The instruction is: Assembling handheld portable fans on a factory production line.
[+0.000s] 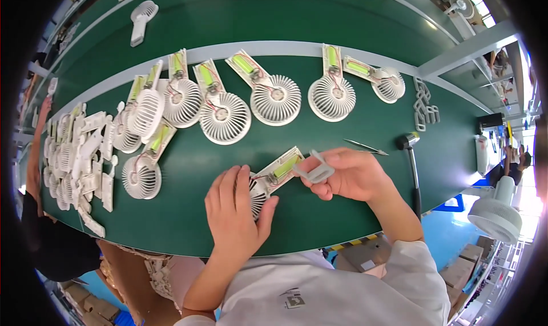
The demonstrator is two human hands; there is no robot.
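Observation:
In front of me on the green table lies an opened handheld fan [258, 199], its white handle pointing up and to the right, with a yellow-green battery [285, 167] and thin wires exposed. My left hand [231, 209] spans the round grille, fingers on one side and thumb on the other, covering much of it. Between the thumb and fingers of my right hand [358, 174] is a grey plastic loop-shaped piece [321, 174], held just over the handle's end. Whether the piece touches the handle, I cannot tell.
Several similar opened fans [225, 118] form an arc along the back, beside a heap of white fan parts [85, 155]. More grey loops [422, 112], tweezers [366, 147] and a hammer [412, 166] lie to the right. Another person's arm [40, 149] is at far left.

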